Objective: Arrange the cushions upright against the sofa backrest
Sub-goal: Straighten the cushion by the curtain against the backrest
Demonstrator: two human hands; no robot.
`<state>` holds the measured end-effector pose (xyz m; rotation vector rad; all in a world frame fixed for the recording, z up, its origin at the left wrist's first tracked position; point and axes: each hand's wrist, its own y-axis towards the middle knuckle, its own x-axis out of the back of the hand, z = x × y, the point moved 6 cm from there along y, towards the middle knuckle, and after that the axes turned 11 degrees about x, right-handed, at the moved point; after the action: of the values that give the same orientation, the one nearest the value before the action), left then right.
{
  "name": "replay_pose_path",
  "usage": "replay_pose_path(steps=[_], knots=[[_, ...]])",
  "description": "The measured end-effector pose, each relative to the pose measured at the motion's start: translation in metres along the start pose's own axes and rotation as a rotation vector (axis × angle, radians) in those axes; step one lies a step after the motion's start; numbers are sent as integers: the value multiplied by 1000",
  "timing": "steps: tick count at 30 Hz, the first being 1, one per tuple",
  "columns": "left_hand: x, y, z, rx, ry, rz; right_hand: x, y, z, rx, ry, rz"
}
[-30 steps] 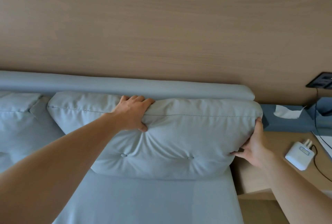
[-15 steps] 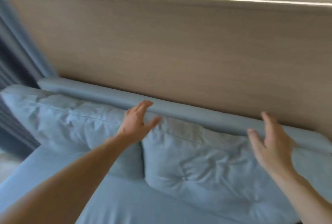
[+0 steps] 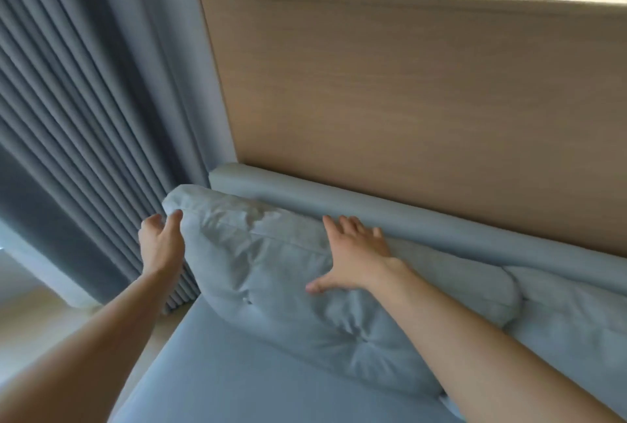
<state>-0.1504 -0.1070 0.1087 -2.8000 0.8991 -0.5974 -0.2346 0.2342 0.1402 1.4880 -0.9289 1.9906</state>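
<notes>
Showing progress: two cushions in view lean on the backrest; final squaring of the left-end one appears to remain (a judgement from how it lies).
Sofa seat (image 3: 258,375): bare blue surface from 6 to 7 o'clock, carrying the cushions along its far edge.
Sofa backrest (image 3: 424,219): padded roll running from centre toward 3 o'clock, below the wood wall panel (image 3: 407,110).
Left-end cushion (image 3: 271,273): at centre, upright but creased, its top edge touching the backrest, its outer corner toward 10 o'clock beside the curtain (image 3: 74,137).
Second cushion (image 3: 570,314): at 4 o'clock, leaning on the backrest and abutting the first; appears placed (only partly in view).
Right hand (image 3: 356,259): just right of centre, flat and spread, palm pressing the cushion's upper face, gripping nothing.
Left hand (image 3: 161,246): at 9 o'clock, fingers loose and uncurled, cupping the cushion's outer end, not clenched on it.
</notes>
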Motion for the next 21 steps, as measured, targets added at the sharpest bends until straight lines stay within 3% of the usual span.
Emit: replay_pose_path(steps=[4,11,21], knots=[[4,75,30,169,-71,103,-29,46,13,-85,-57,88],[-41,97,68,370,-146,471,-25,60,-21,-149,25,-15],[-68,93,81,386,-138,482,-30,59,-36,-148,55,-22]])
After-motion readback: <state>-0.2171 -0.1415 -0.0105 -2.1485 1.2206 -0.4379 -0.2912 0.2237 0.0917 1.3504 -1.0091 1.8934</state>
